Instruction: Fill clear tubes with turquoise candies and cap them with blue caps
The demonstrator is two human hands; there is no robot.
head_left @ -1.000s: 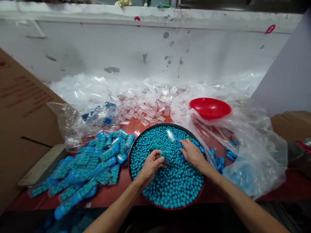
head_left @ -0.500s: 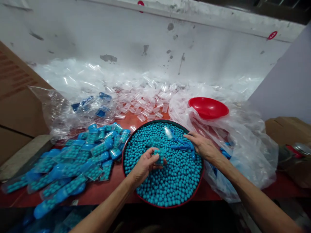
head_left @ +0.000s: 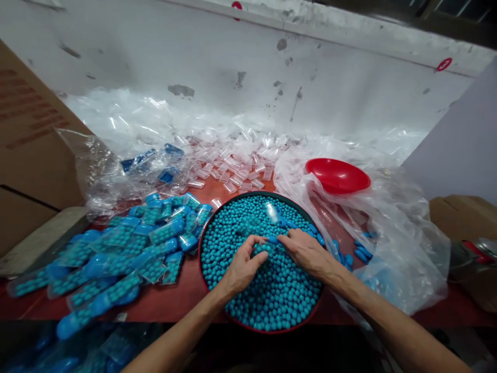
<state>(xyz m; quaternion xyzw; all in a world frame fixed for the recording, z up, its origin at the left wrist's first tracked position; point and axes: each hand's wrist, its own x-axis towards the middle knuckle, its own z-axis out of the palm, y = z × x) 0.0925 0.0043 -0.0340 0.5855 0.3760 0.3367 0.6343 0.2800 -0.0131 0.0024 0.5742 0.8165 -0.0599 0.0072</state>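
Note:
Both hands are over a round tub [head_left: 201,259] full of small blue balls [head_left: 272,305]. My left hand [head_left: 245,263] holds a small clear container [head_left: 261,248] with blue balls in it, partly hidden by the fingers. My right hand [head_left: 305,249] pinches a blue cap [head_left: 272,240] at the container's top, close to the left fingertips. An unfilled clear container [head_left: 271,212] lies on the balls, with more blue caps [head_left: 288,224] beside it, partly behind my right hand.
Filled containers with blue caps [head_left: 166,230] are heaped on the left. Behind lie clear pieces [head_left: 233,168] and plastic bags [head_left: 124,119]. A red bowl [head_left: 338,176] sits on plastic at right. Cardboard boxes [head_left: 34,129] stand at left.
My right hand has moved left from the blue caps to my left hand, now with a cap in its fingers. The camera view has shifted slightly.

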